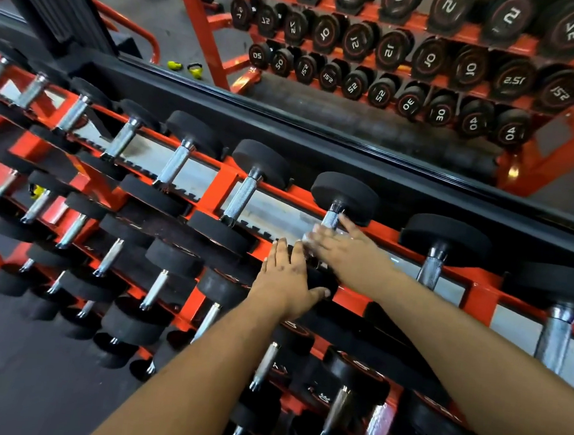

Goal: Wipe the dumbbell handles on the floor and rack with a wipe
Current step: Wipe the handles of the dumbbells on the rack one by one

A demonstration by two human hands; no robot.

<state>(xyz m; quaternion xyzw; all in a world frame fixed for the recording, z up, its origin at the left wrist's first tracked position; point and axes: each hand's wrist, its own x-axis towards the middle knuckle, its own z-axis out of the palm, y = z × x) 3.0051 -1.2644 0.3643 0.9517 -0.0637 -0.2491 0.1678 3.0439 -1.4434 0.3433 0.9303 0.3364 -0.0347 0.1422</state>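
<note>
An orange rack point(225, 181) holds rows of black-headed dumbbells with chrome handles. My right hand point(344, 252), blurred by motion, lies across the handle point(332, 217) of a top-row dumbbell whose far head point(345, 196) sits by the mirror. Its fingers look fairly straight over a pale wipe point(308, 240) that barely shows beneath them. My left hand point(287, 282) rests flat on the same dumbbell's near head point(321, 282), fingers straight and thumb out to the right. The lower part of the handle is hidden under my right hand.
Neighbouring top-row handles point(244, 195) point(431, 268) stand on either side. Lower tiers of dumbbells point(265, 363) run toward me. A mirror point(359, 68) behind the rack reflects numbered dumbbells. Dark rubber floor point(9, 367) lies at lower left, and two yellow kettlebells point(185, 68) show in the mirror.
</note>
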